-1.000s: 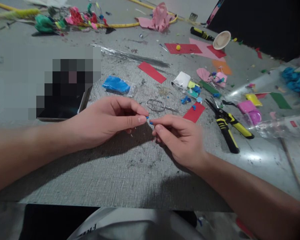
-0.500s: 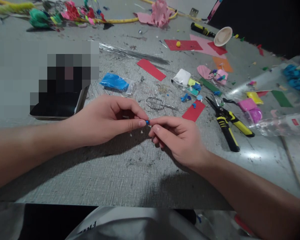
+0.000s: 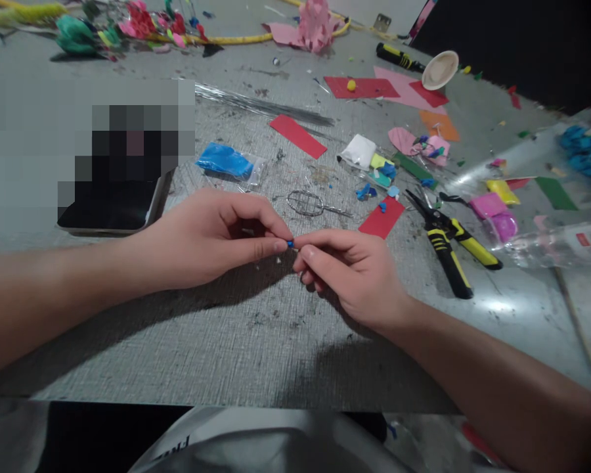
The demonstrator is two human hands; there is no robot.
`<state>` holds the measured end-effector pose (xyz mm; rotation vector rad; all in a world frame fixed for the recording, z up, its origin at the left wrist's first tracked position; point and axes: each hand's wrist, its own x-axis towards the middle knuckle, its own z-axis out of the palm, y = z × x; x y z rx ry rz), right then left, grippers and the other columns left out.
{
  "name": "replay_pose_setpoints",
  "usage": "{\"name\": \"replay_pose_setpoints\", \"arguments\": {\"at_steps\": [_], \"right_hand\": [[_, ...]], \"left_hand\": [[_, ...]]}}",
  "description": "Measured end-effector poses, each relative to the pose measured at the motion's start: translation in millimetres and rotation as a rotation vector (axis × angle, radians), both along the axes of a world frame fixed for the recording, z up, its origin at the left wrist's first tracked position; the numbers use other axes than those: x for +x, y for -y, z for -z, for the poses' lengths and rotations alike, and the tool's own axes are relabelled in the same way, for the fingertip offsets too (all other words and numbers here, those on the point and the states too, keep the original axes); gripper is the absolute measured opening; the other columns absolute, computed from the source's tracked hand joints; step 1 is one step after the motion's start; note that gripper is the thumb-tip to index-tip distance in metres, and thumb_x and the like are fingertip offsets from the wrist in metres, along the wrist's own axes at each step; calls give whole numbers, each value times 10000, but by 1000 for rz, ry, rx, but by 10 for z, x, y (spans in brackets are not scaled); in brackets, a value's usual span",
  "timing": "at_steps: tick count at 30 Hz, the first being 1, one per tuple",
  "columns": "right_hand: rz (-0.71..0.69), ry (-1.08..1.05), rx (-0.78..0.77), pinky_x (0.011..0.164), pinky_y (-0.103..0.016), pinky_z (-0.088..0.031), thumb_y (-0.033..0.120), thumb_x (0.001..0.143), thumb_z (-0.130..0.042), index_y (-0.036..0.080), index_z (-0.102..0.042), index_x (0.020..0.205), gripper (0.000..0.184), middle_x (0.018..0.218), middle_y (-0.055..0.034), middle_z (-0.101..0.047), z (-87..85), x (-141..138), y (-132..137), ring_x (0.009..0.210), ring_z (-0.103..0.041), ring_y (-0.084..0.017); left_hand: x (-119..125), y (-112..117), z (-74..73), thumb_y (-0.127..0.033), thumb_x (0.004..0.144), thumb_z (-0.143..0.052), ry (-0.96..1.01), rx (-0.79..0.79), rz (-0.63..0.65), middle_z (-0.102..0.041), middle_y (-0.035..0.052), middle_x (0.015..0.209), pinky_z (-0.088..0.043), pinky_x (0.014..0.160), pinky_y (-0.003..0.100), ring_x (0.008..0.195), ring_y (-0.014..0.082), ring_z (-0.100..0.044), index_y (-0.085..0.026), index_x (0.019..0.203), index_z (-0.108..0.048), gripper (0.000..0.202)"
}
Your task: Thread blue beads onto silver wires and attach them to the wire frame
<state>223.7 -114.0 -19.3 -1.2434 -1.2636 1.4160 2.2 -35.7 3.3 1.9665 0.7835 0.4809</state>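
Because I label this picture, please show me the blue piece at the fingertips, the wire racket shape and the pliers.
Blue piece (image 3: 290, 244), head view: its small exposed part.
Wire racket shape (image 3: 305, 203), head view: crossed wires inside its loop.
Pliers (image 3: 438, 224), head view: near the pivot.

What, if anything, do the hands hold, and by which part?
A tiny blue piece, pinched in the left hand between thumb and forefinger, the right hand close against it; too small to tell by which part.

Tallies two hands (image 3: 209, 243) (image 3: 357, 272), one racket-shaped wire piece (image 3: 320, 206), one pair of pliers (image 3: 439, 225), one cup (image 3: 440, 70), one orange paper piece (image 3: 438, 123) and two green strips (image 3: 414, 169) (image 3: 555, 194).
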Motion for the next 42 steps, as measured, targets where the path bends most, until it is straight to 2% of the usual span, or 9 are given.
{"name": "replay_pose_setpoints", "arguments": {"at_steps": [8, 14, 28, 33, 42], "right_hand": [[-13, -4, -4, 537, -247, -536, 391, 925, -777, 203, -831, 997, 208, 798, -35, -770, -3, 1, -1, 636, -659, -120], [-25, -55, -2, 569, -247, -546, 325, 916, -779, 206, -826, 991, 148, 785, -18, -758, 4, -1, -9, 643, -658, -114], [-22, -87, -74, 533, -235, -510, 325, 891, -797, 201, -820, 1009, 173, 776, -16, -742, -47, -10, -37, 630, -635, -112], [-48, -95, -60, 569, -251, -538, 324, 890, -808, 204, -814, 1036, 189, 790, -15, -740, -33, -2, -35, 657, -644, -119], [-46, -81, 62, 606, -277, -558, 319, 914, -795, 215, -809, 1106, 218, 809, -13, -732, 71, 13, -3, 667, -636, -120]], "left_hand": [[1, 15, 9, -377, 975, -716, 21, -25, -13, -782, 36, 847, -576, 735, 261, 828, 192, -739, -213, 959, -806, 188], [-1, 23, 18, -367, 967, -722, 26, -48, -26, -771, 35, 836, -568, 727, 266, 811, 189, -735, -212, 953, -797, 173], [9, 63, 15, -379, 945, -736, 26, 2, -88, -767, 36, 856, -574, 722, 261, 814, 190, -736, -215, 907, -769, 172], [10, 75, 14, -370, 933, -745, 21, 58, -121, -769, 38, 877, -570, 738, 288, 822, 199, -730, -237, 900, -781, 142], [-17, 84, 2, -365, 970, -727, 24, 270, -149, -776, 23, 899, -549, 769, 310, 846, 200, -717, -302, 970, -845, 134]]}}
